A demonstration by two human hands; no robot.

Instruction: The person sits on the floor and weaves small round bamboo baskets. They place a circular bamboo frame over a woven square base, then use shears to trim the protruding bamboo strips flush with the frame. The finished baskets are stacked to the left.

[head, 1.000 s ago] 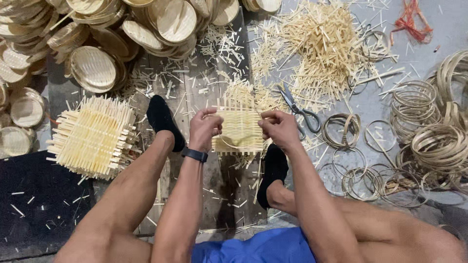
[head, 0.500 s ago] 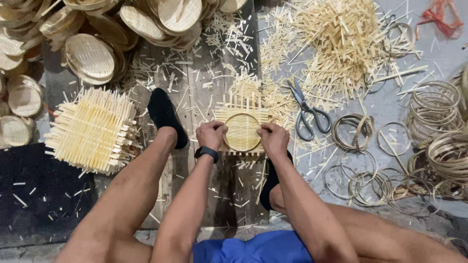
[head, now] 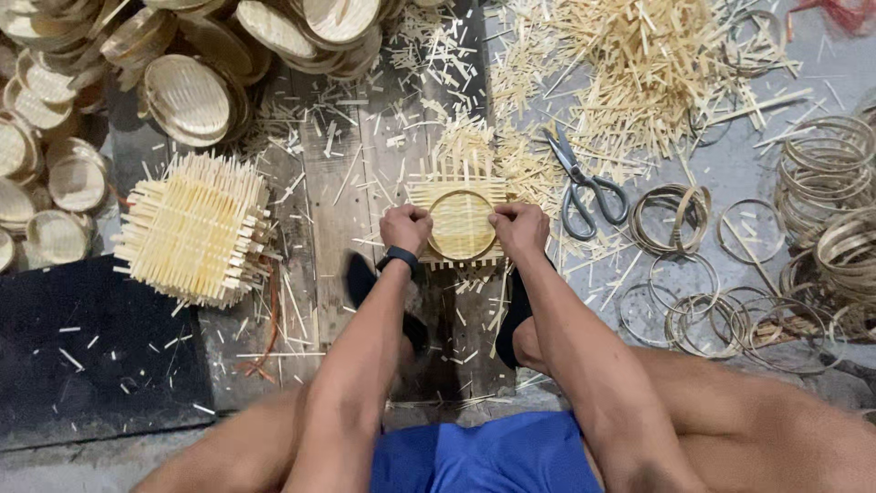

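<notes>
Here the woven mat (head: 461,224) lies on the floor between both hands, with a round hoop (head: 462,225) on it. The left hand (head: 404,227) grips its left edge and the right hand (head: 518,228) its right edge, fingers closed, equally near.

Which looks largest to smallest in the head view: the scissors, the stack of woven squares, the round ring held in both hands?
1. Stack of woven squares, clearly the largest.
2. Scissors and round ring look about alike: the scissors are longer, the ring is wider, so I leave them unranked.
</notes>
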